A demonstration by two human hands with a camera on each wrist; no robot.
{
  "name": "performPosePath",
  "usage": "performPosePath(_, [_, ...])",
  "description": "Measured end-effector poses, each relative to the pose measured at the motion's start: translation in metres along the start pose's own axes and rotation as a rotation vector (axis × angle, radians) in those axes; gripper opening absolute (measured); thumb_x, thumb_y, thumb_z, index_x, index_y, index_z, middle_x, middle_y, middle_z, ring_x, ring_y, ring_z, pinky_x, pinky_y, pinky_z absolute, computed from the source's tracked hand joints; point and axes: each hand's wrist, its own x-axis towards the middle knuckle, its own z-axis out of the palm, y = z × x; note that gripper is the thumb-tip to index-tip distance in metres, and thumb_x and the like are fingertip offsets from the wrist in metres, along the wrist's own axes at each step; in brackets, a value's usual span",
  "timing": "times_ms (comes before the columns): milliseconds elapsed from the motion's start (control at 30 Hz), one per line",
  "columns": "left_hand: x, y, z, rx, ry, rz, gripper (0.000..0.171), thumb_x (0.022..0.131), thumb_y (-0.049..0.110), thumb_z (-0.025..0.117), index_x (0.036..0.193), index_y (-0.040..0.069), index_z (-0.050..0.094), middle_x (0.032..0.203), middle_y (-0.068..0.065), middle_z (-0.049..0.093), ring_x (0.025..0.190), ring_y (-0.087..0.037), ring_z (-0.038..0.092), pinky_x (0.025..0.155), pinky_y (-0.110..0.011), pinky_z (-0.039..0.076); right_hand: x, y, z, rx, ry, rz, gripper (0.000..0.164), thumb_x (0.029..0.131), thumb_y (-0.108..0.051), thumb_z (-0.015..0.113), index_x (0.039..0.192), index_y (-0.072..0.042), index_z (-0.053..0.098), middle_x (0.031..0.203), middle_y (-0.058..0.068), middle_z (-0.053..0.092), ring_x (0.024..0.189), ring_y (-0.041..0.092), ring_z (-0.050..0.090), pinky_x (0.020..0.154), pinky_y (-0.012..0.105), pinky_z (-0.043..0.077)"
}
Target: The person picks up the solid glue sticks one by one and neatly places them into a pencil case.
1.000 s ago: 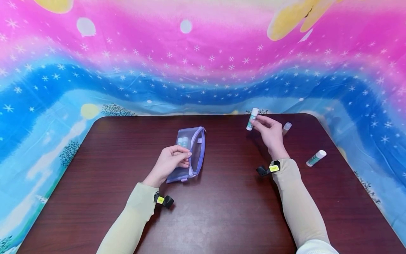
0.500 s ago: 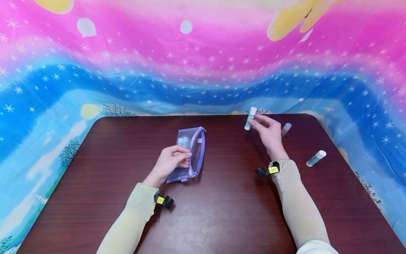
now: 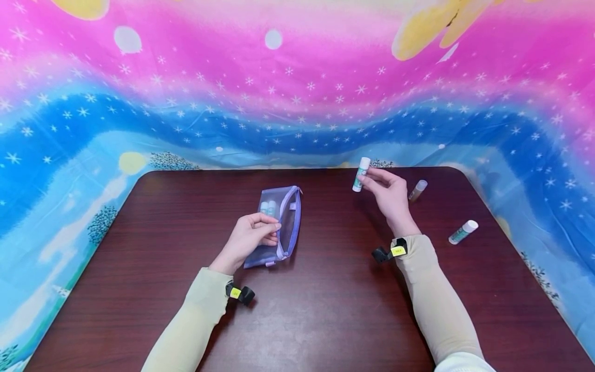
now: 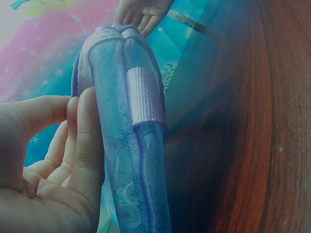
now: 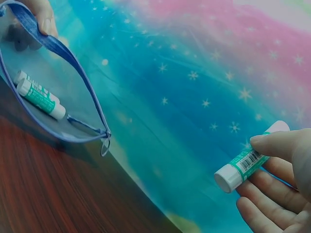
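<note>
My left hand (image 3: 253,235) pinches the edge of a purple mesh zipper pouch (image 3: 289,227), whose mouth gapes toward the right. Inside it lie two white-and-green glue sticks (image 5: 41,97), side by side, seen through the opening in the right wrist view. A third glue stick (image 3: 360,174) is held up over the far right of the table between the thumb and fingers of my right hand (image 3: 390,199). Its barcode side faces the right wrist camera. The left wrist view shows the pouch (image 4: 129,121) end-on, with thumb and forefinger at its zipper edge.
Right of my right hand is a clear-capped tube (image 3: 418,190) on the dark wooden table (image 3: 321,310). Another white-capped glue stick (image 3: 463,232) lies nearer the table's right edge. A patterned cloth (image 3: 297,93) hangs behind and beside the table.
My right hand has drifted slightly left with the glue stick, toward the pouch, uncovering more of the clear-capped tube. The left hand and pouch have stayed in place.
</note>
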Motion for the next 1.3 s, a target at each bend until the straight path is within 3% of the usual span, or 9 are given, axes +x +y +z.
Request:
performPosePath(767, [0.001, -0.001, 0.001, 0.010, -0.002, -0.001, 0.021, 0.096, 0.003, 0.070, 0.110, -0.012, 0.066, 0.085, -0.016, 0.071, 0.068, -0.020, 0.069, 0.072, -0.034, 0.063, -0.008, -0.010, 0.014, -0.013, -0.071, 0.003, 0.039, 0.091, -0.014, 0.079, 0.124, 0.005, 0.069, 0.106, 0.011, 0.071, 0.084, 0.015, 0.072, 0.083, 0.028, 0.059])
performPosePath(1133, [0.000, -0.002, 0.000, 0.013, -0.009, 0.002, 0.023, 0.096, 0.004, 0.070, 0.111, -0.012, 0.066, 0.086, -0.017, 0.071, 0.068, -0.020, 0.069, 0.072, -0.035, 0.063, -0.012, -0.011, 0.020, -0.008, -0.104, 0.001, 0.038, 0.092, -0.013, 0.078, 0.125, 0.003, 0.070, 0.103, 0.008, 0.073, 0.086, 0.015, 0.073, 0.091, 0.041, 0.057])
performPosePath(1300, [0.000, -0.001, 0.000, 0.011, -0.009, 0.004, 0.022, 0.096, 0.004, 0.071, 0.110, -0.012, 0.066, 0.086, -0.017, 0.071, 0.068, -0.020, 0.069, 0.072, -0.035, 0.063, -0.013, -0.011, 0.021, -0.016, -0.110, 0.001, 0.038, 0.092, -0.012, 0.078, 0.125, 0.004, 0.070, 0.101, 0.007, 0.074, 0.085, 0.014, 0.072, 0.089, 0.038, 0.058])
